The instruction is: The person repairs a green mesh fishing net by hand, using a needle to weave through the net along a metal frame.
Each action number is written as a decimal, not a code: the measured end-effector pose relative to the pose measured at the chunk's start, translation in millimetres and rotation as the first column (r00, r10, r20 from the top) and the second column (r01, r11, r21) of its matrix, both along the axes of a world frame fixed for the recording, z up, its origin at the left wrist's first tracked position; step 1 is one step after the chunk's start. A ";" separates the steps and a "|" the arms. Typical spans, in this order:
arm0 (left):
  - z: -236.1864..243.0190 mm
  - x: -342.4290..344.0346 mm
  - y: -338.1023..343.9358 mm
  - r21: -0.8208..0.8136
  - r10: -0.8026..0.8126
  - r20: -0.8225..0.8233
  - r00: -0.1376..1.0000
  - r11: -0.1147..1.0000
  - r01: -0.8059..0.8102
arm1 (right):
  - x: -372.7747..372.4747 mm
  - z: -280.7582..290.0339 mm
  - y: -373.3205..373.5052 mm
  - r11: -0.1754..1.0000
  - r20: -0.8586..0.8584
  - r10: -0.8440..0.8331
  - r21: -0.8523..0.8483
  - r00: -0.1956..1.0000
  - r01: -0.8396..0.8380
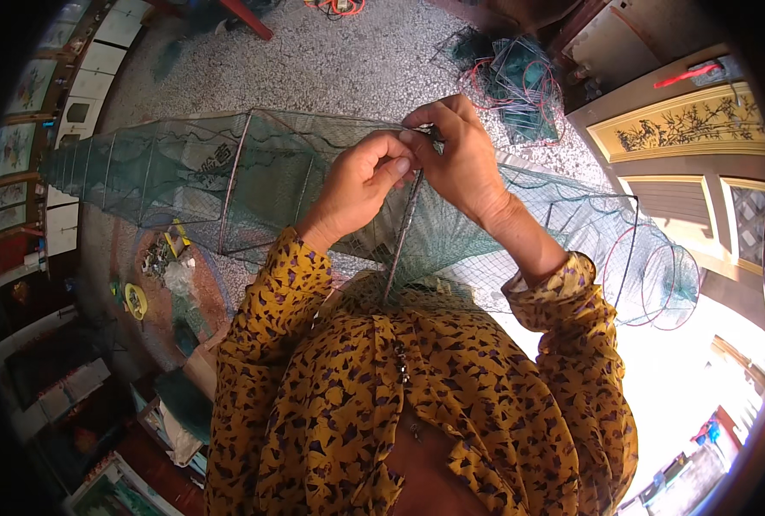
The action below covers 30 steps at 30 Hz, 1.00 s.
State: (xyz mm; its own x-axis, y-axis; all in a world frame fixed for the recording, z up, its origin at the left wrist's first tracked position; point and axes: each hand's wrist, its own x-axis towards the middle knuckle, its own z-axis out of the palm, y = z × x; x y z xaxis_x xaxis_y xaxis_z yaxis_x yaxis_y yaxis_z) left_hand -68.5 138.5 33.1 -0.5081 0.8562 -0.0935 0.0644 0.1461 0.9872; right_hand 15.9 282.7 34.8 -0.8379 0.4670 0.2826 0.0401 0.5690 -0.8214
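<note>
A long green fishing net trap [314,202] with dark square frames stretches from the far left to the right, in front of my body. At the top corner of one metal frame [406,228] my two hands meet. My left hand [361,176] has its thumb and fingers pinched together at that corner. Just right of it, my right hand [458,155] is also pinched closed, its fingertips touching the left ones. Whatever is between the fingertips is too small and covered to make out. At its right end the trap narrows to round hoops [670,284].
Folded net traps with red cord [520,90] lie in a heap on the speckled floor [314,73], far right. A reddish mat [206,297] with small items lies at left, beside a yellow round object [135,301]. Cabinets [90,82] line the left; a panelled wooden piece [683,129] stands right.
</note>
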 end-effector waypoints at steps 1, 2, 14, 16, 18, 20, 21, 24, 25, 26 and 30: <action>1.2 1.5 -0.8 -0.009 0.008 -0.017 1.000 1.000 -0.008 | -2.1 0.8 6.1 0.997 0.058 0.039 0.066 0.998 -0.043; 0.7 3.2 -1.4 0.017 0.015 0.014 1.000 1.000 -0.015 | -3.7 3.5 8.9 0.988 0.119 0.074 0.129 0.990 -0.089; -0.1 5.9 10.4 0.046 0.106 -0.292 0.951 0.994 -0.097 | -53.5 52.2 5.5 0.981 -0.330 0.113 -0.112 0.937 -0.158; 1.7 9.9 17.0 0.065 0.135 -0.368 0.920 0.991 -0.119 | -39.2 87.0 22.6 0.964 -0.453 0.041 -0.216 0.891 -0.154; 1.3 12.0 15.3 0.048 0.123 -0.395 0.911 0.992 -0.113 | -26.8 113.8 36.3 0.945 -0.723 -0.014 -0.235 0.691 -0.227; 1.1 13.2 11.9 0.066 0.138 -0.421 0.896 0.990 -0.122 | -3.6 142.6 51.3 0.936 -0.835 -0.038 -0.222 0.549 -0.273; 3.3 14.3 15.2 0.077 0.110 -0.387 0.915 0.993 -0.087 | 19.0 159.2 62.3 0.939 -0.843 -0.056 -0.227 0.535 -0.259; 3.2 12.0 17.1 0.088 0.051 -0.334 0.941 0.996 -0.023 | 38.1 158.4 63.3 0.915 -0.833 0.048 -0.184 0.551 -0.359; 5.4 13.0 18.8 0.085 0.019 -0.350 0.937 0.996 0.012 | 41.2 158.2 56.9 0.912 -0.831 0.097 -0.145 0.548 -0.382; 8.0 13.6 20.0 0.082 -0.013 -0.365 0.931 0.996 0.046 | 45.0 160.0 53.3 0.887 -0.822 0.098 -0.183 0.561 -0.424; 16.6 5.1 22.3 0.180 -0.045 -0.247 0.968 0.979 0.092 | 55.3 154.9 39.2 0.946 -0.717 0.134 -0.112 0.684 -0.303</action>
